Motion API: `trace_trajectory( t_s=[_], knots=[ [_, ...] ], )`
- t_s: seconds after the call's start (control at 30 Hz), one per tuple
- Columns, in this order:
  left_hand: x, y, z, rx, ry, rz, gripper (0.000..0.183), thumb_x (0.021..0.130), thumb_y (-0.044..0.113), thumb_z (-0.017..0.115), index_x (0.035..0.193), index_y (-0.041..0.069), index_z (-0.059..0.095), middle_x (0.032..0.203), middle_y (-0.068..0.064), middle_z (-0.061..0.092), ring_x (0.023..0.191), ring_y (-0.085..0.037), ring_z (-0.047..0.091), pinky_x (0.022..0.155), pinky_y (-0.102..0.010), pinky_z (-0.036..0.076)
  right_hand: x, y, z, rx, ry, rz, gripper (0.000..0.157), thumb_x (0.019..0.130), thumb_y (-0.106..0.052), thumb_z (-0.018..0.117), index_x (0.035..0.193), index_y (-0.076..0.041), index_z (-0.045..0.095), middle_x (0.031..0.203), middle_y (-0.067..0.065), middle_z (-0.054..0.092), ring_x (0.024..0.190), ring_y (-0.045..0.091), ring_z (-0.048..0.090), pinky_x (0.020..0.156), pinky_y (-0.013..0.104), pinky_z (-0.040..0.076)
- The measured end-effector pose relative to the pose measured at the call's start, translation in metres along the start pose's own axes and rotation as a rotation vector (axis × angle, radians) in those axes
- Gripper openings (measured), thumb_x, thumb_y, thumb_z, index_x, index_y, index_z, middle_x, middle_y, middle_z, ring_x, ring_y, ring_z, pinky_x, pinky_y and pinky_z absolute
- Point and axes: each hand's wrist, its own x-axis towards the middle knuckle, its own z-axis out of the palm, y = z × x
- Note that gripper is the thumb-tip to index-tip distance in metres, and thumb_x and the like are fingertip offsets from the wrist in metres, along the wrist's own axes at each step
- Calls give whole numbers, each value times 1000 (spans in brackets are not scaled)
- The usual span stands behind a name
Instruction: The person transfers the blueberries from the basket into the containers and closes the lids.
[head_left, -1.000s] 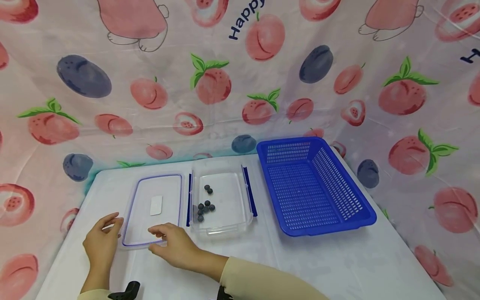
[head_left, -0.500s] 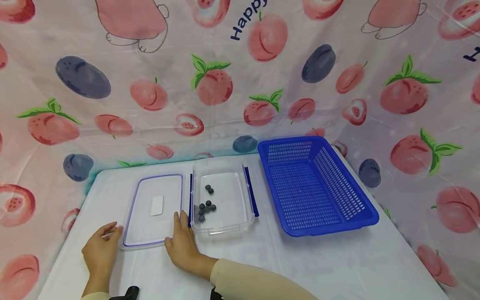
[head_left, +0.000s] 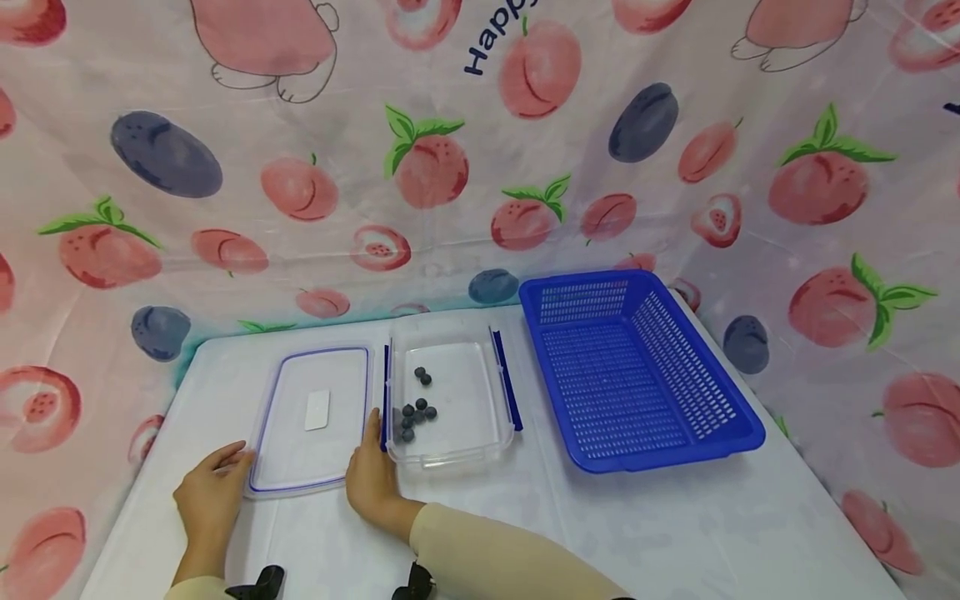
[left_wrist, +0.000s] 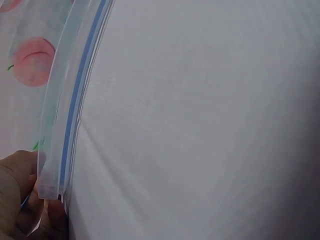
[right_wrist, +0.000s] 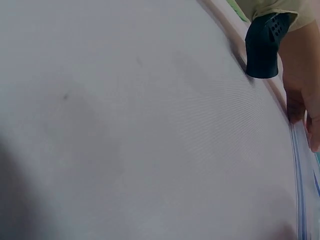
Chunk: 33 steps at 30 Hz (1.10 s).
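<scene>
A clear plastic lid (head_left: 288,446) with a blue seal lies on the table, a small white rectangle at its middle. My left hand (head_left: 210,500) pinches its front left corner; in the left wrist view, the fingers (left_wrist: 20,172) close round the lid's clear edge. On the opposite side, my right hand (head_left: 373,479) grips the lid's front right corner, with fingers reaching along that edge. Just right of it stands a clear food container (head_left: 472,442) with blue side clips unfastened. Several blueberries (head_left: 420,413) sit inside, mostly toward its left side.
To the right of the container is a blue plastic basket (head_left: 611,392) with slotted walls. A white cloth covers the table (head_left: 570,533). Behind it hangs a fruit-printed curtain (head_left: 450,267).
My right hand has moved right from over the lid's front edge to its right side and taken hold there. The left hand has settled on the front left corner.
</scene>
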Motion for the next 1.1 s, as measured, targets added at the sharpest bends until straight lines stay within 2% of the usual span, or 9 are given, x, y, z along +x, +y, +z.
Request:
trace_trajectory(
  t_s=[0.07,0.1,0.2,0.3,0.33,0.53,0.73,0.87,1.1],
  knots=[
    [1,-1,0,3,-10,0,32,88,21,73,113,2,72,98,-17,74,58,31,36,82,-33,39,1,-2,3,6,57,14,55,91,6,58,142,9,40,139,24,53,109,29,62,81,31,55],
    [1,-1,0,10,-15,1,32,88,22,73,113,1,72,98,-17,74,61,26,45,84,-36,39,2,-2,4,9,77,25,53,90,6,58,141,8,42,138,23,54,113,30,61,85,32,55],
    [3,-1,-2,35,-45,2,34,89,23,72,115,0,71,97,-18,74,81,-6,68,91,-44,39,3,-3,6,29,113,38,50,89,8,58,138,7,47,132,20,58,115,30,61,91,34,53],
    [6,-2,-5,63,-81,4,37,89,25,71,116,-1,70,97,-20,73,107,-42,61,94,-49,38,3,-3,8,44,118,29,48,88,10,58,135,8,49,129,18,59,112,29,61,91,33,53],
    [6,-2,-6,66,-96,-2,38,89,26,71,116,-1,70,98,-20,73,110,-44,60,95,-50,38,2,-3,8,43,121,19,47,87,11,59,134,8,50,127,19,59,111,29,61,90,32,54],
    [10,-4,-11,62,-138,-44,43,89,29,70,119,-2,68,97,-19,73,115,-46,56,97,-52,38,1,-5,8,47,73,-7,50,84,13,60,132,10,50,129,21,58,119,30,57,98,33,49],
    [12,-7,-14,45,-154,-105,44,88,31,69,122,1,68,97,-13,75,117,-41,56,98,-49,38,0,-7,3,150,3,13,53,82,14,59,135,10,48,117,13,51,103,29,56,95,34,49],
    [12,-11,-20,33,-176,-181,48,88,35,70,125,4,66,84,6,76,115,-34,56,96,-44,38,0,-7,2,304,-71,66,57,80,16,56,136,11,47,115,10,49,101,20,54,95,31,49],
    [9,-20,-39,6,-214,-269,55,88,47,69,130,11,65,68,39,55,116,-21,54,96,-36,38,-1,-7,-1,669,-204,119,60,78,18,55,137,8,47,114,4,47,86,1,41,75,15,45]
  ],
)
